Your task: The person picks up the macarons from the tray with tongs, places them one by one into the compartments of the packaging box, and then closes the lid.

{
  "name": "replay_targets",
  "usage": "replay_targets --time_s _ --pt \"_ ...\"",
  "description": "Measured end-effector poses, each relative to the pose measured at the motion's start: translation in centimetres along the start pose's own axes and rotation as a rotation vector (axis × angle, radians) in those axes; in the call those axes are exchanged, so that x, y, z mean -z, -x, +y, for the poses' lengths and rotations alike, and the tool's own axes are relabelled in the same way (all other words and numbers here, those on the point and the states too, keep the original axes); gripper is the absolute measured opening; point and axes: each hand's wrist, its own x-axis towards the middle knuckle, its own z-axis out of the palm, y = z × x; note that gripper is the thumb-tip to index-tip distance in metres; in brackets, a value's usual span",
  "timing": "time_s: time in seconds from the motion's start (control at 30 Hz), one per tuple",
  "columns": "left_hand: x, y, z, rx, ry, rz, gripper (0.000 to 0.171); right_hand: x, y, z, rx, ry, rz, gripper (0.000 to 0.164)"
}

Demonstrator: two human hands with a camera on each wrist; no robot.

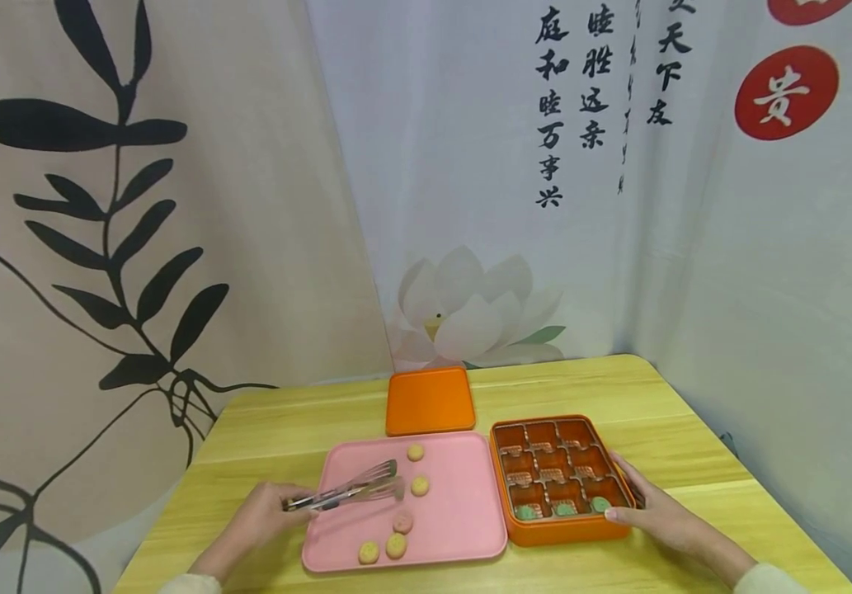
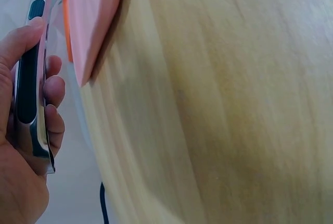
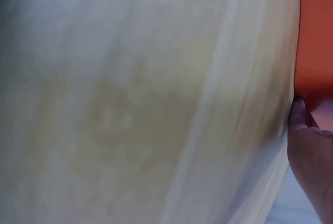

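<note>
My left hand [image 1: 265, 516] grips metal tongs [image 2: 28, 83] with dark handle inlays, thumb on top and fingers curled round the underside. The slotted ends of the tongs reach over the pink tray [image 1: 463, 528], apart from each other. Several yellow cookies [image 1: 420, 485] and one pink cookie [image 1: 402, 522] lie on this tray. To its right sits an orange box [image 1: 567, 532] with a clear divided insert. Green cookies [image 1: 565, 509] fill its front row of compartments. My right hand [image 1: 656, 511] holds the box at its front right corner, thumb at the rim and fingers along the right wall.
A flat orange lid [image 1: 430, 402] lies behind the tray. Everything stands on a wood-grain table [image 1: 262, 445], whose left, back and right edges show. A printed curtain [image 1: 277, 206] hangs behind it. A dark cable [image 2: 104, 203] hangs beyond the table edge in the left wrist view.
</note>
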Motion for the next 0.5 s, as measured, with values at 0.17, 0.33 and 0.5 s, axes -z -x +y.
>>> replay_targets --time_s 0.17,0.33,0.5 --pt "-0.36 -0.13 -0.43 -0.016 0.004 -0.018 0.029 0.07 -0.03 0.01 0.003 -0.006 0.000 0.090" --pt "-0.78 -0.35 -0.72 -0.024 -0.004 -0.030 0.031 -0.02 -0.04 0.00 0.014 -0.009 -0.001 0.090" --pt "-0.95 -0.45 -0.83 -0.013 -0.015 -0.033 0.031 -0.03 -0.03 -0.06 0.018 -0.005 0.001 0.090"
